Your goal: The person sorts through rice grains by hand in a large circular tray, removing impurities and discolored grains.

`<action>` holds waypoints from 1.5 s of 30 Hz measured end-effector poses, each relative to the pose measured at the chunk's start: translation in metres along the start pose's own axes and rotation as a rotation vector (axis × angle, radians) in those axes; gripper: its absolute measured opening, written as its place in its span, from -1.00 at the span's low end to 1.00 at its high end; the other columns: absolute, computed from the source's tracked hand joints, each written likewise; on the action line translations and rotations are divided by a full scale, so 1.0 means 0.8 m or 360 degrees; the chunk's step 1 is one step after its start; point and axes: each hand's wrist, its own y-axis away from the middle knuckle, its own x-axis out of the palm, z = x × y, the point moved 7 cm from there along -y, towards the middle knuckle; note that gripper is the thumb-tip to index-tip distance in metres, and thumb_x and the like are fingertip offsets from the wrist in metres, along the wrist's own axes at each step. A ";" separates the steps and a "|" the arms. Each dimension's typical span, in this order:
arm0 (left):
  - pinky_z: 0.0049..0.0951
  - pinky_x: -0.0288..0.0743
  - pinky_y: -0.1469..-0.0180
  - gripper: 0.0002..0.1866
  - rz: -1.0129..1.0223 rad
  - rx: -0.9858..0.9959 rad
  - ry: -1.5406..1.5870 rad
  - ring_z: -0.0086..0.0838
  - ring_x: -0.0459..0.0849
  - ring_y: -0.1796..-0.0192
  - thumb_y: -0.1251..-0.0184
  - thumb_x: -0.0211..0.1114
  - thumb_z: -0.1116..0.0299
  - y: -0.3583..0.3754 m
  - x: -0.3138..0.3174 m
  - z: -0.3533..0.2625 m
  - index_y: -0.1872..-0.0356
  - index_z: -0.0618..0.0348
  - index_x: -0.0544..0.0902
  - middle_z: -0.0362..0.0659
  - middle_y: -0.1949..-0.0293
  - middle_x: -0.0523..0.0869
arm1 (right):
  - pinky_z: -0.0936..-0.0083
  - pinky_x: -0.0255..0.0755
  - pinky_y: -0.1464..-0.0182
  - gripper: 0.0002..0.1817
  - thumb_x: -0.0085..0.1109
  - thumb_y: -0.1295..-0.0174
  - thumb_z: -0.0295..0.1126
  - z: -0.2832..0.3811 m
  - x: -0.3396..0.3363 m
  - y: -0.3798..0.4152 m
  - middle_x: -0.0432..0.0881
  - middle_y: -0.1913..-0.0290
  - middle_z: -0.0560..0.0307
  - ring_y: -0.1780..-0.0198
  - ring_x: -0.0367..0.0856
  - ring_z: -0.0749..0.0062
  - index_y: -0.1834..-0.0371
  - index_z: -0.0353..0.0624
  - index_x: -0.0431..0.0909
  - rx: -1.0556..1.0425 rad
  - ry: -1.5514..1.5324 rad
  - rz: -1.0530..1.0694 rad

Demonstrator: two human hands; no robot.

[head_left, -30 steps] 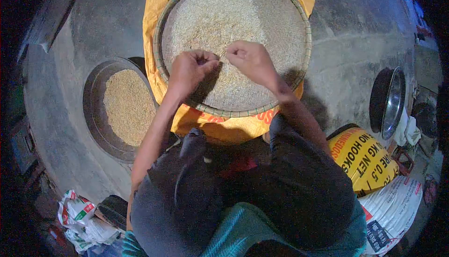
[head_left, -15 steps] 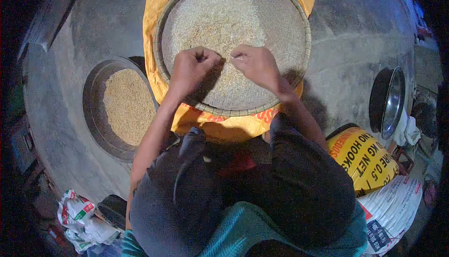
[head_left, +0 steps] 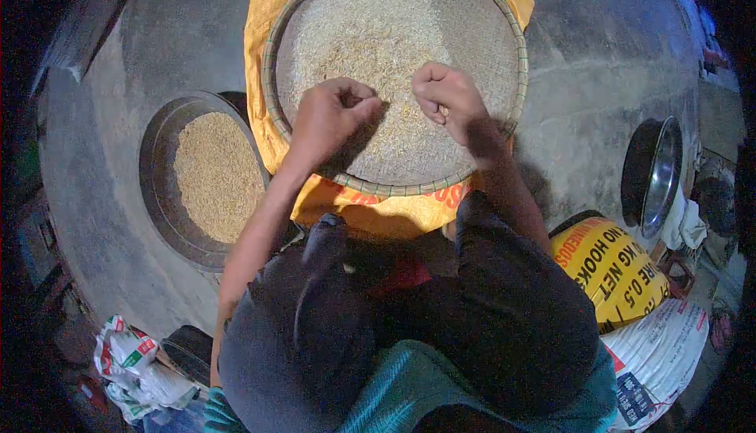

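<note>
A round woven winnowing tray [head_left: 480,47] lies in front of me, spread with pale grain [head_left: 370,20] that turns browner towards the middle. Over its left half, my left hand [head_left: 335,114] is closed in a pinch just above the grain; what it holds, if anything, is too small to make out. My right hand [head_left: 449,98] hovers over the right of the grain, fingers curled in, with a small pale speck showing by the fingers. The two hands are apart. Beneath the tray is an orange-yellow sack [head_left: 362,212] with red print.
To the left stands a round metal pan [head_left: 161,220] holding brown grain [head_left: 216,177]. A shiny metal basin [head_left: 661,177] is tilted at the right. Near my right knee are a yellow printed sack [head_left: 606,268] and a white sack [head_left: 661,354]. Plastic bags [head_left: 142,362] lie at lower left.
My right hand has moved right and slightly up, away from the left hand, and its fingers have curled in more. My left hand has shifted slightly right, still pinched.
</note>
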 end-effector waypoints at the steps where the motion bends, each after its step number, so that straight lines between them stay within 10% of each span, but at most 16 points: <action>1: -0.35 0.50 0.35 -0.79 -0.0023 0.0140 -0.0228 -0.35 0.66 0.48 -0.16 0.43 0.31 0.000 0.004 -0.011 0.36 0.28 0.70 -0.09 0.53 0.69 | 0.70 0.21 0.47 -0.86 0.25 -0.16 -0.41 -0.003 -0.005 -0.001 0.44 0.56 0.34 0.51 0.34 0.77 0.30 -0.25 0.58 0.0048 0.0373 -0.0150; 9: -0.33 0.53 0.35 -0.76 -0.0061 0.0167 -0.0311 -0.29 0.69 0.47 -0.17 0.45 0.27 -0.002 0.009 -0.013 0.32 0.27 0.73 -0.03 0.46 0.73 | 0.58 0.45 0.29 -0.81 0.31 -0.18 -0.37 -0.005 -0.002 -0.007 0.67 0.41 0.25 0.36 0.57 0.65 0.23 -0.24 0.65 -0.0358 0.1398 -0.0361; 13: -0.54 0.44 0.42 -0.79 -0.0007 -0.0160 0.0379 -0.61 0.54 0.52 -0.29 0.34 0.31 -0.009 -0.005 0.019 0.32 0.29 0.72 -0.30 0.55 0.63 | 0.35 0.53 0.23 -0.84 0.23 -0.18 -0.30 -0.003 0.015 -0.003 0.68 0.35 0.01 0.32 0.69 0.23 0.21 -0.07 0.64 -0.0337 0.1929 -0.0364; 16: -0.59 0.30 0.51 -0.82 0.0036 -0.0487 0.1097 -0.62 0.47 0.54 -0.35 0.23 0.30 -0.003 -0.009 0.026 0.28 0.23 0.61 -0.28 0.52 0.58 | 0.33 0.52 0.25 -0.83 0.20 -0.21 -0.28 -0.015 0.018 -0.010 0.68 0.37 0.02 0.35 0.68 0.31 0.22 -0.07 0.64 -0.0406 0.2196 -0.0291; 25: -0.28 0.67 0.05 -0.82 0.0398 -0.1004 0.2335 -0.37 0.69 0.25 -0.40 0.06 0.37 0.006 0.032 0.020 0.18 0.26 0.55 -0.10 0.25 0.66 | 0.66 0.37 0.39 -0.91 0.17 -0.15 -0.45 0.031 0.026 -0.002 0.52 0.51 0.25 0.45 0.48 0.68 0.42 -0.25 0.54 -0.0144 0.0033 -0.0004; 30: -0.22 0.67 -0.01 -0.75 0.0717 -0.1218 0.2697 -0.26 0.70 0.18 -0.48 -0.06 0.32 0.024 0.082 0.000 0.09 0.30 0.49 0.00 0.18 0.64 | 0.46 0.35 0.42 -0.96 0.05 -0.01 -0.57 0.065 0.107 0.011 0.47 0.50 0.11 0.50 0.48 0.33 0.45 -0.27 0.45 -0.1124 0.1211 -0.0163; 31: -0.21 0.66 -0.02 -0.74 0.0544 -0.0881 0.2166 -0.26 0.70 0.17 -0.48 -0.07 0.32 0.024 0.078 0.009 0.08 0.30 0.49 0.00 0.17 0.65 | 0.39 0.38 0.40 -0.93 0.05 0.03 -0.56 0.069 0.125 0.021 0.47 0.48 0.01 0.49 0.49 0.20 0.44 -0.28 0.45 -0.1414 0.1562 -0.0151; 33: -0.20 0.66 -0.03 -0.73 0.0373 -0.0558 0.1627 -0.27 0.70 0.16 -0.49 -0.08 0.32 0.022 0.070 0.023 0.08 0.30 0.50 0.00 0.17 0.65 | 0.28 0.43 0.31 -0.88 0.05 0.08 -0.57 0.062 0.129 0.025 0.45 0.46 -0.14 0.43 0.51 0.00 0.42 -0.29 0.46 -0.1435 0.1550 -0.0135; 35: -0.18 0.67 -0.02 -0.72 0.0929 -0.0754 0.3019 -0.26 0.70 0.09 -0.49 -0.10 0.33 0.025 0.084 0.002 0.07 0.31 0.51 -0.02 0.16 0.65 | 0.28 0.46 0.24 -0.85 0.01 0.06 -0.59 0.053 0.137 0.028 0.52 0.39 -0.11 0.33 0.57 0.01 0.38 -0.30 0.49 -0.1605 0.1700 -0.0036; 42: -0.24 0.69 0.07 -0.67 0.0573 -0.1172 0.2546 -0.24 0.65 0.00 -0.55 -0.06 0.23 0.026 0.067 0.010 -0.16 0.18 0.42 -0.04 -0.02 0.57 | 0.26 0.25 -0.31 -0.57 -0.06 -0.11 -0.43 0.060 0.116 0.030 0.50 -0.15 -0.20 -0.24 0.45 0.04 -0.05 -0.36 0.53 -0.1017 0.1184 0.0149; 45: -0.06 0.68 -0.09 -0.62 0.0824 -0.0933 0.3078 0.04 0.63 -0.08 -0.58 -0.23 0.23 0.023 0.054 -0.003 -0.24 0.22 0.28 0.11 -0.15 0.46 | 0.13 0.31 -0.32 -0.60 0.03 -0.18 -0.37 0.064 0.127 0.034 0.52 -0.15 -0.25 -0.26 0.46 -0.15 -0.09 -0.26 0.50 -0.1179 0.1399 0.0126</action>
